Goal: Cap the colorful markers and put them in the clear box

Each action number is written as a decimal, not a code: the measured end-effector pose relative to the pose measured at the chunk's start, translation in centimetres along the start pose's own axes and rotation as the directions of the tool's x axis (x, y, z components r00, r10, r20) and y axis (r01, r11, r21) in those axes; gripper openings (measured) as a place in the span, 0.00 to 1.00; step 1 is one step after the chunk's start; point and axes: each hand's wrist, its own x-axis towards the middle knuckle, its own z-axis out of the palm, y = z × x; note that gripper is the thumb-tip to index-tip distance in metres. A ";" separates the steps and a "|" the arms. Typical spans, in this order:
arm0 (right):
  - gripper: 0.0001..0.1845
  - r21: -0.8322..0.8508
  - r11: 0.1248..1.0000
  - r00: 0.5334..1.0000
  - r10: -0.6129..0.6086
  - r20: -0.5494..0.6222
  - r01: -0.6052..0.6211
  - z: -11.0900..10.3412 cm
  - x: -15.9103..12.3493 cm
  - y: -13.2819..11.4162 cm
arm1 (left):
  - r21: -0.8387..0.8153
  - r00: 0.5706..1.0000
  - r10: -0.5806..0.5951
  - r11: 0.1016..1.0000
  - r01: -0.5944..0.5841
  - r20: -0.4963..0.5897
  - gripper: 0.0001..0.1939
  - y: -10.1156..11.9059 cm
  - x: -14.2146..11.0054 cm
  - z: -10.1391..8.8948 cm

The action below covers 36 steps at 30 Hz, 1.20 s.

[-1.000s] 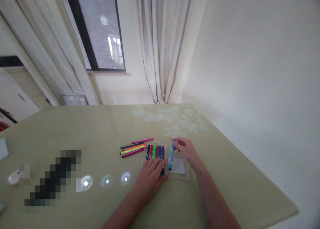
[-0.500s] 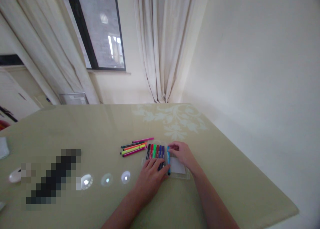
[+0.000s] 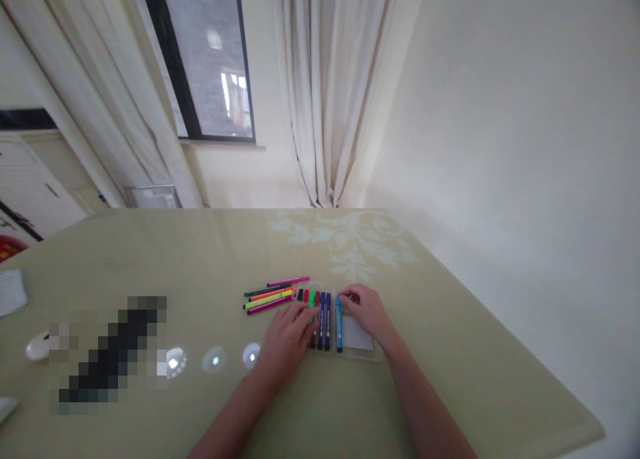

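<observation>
A clear plastic case point(image 3: 376, 356) lies unfolded on the table. Its left half holds a row of markers, among them a purple marker point(image 3: 328, 325) and a blue marker point(image 3: 321, 335). My left hand point(image 3: 286, 339) rests over the left part of this row, fingers stretched across several markers and hiding their lower parts. At the right half of the case, my right hand point(image 3: 367, 309) pinches the top end of a light blue marker point(image 3: 339, 329), which stands parallel to the row. A white card point(image 3: 357, 335) lies below the right hand's fingers in that half.
Loose pens, including a yellow pen point(image 3: 267, 299) and a pink pen point(image 3: 289, 281), lie left of the case. A white mouse point(image 3: 37, 347) and a pixelated dark object point(image 3: 113, 352) are farther left on the table point(image 3: 200, 259). A wall point(image 3: 525, 179) rises on the right.
My left hand has slid left, off the light blue marker and the blue and purple markers, uncovering them. My right hand stays at the light blue marker's top. The view has shifted slightly.
</observation>
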 end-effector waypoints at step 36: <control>0.17 0.470 0.882 0.999 -0.037 -0.002 0.033 1.7 -1.1 -4.2 | -0.569 0.906 -0.423 0.740 0.359 0.021 0.19 -0.1 0.8 -1.4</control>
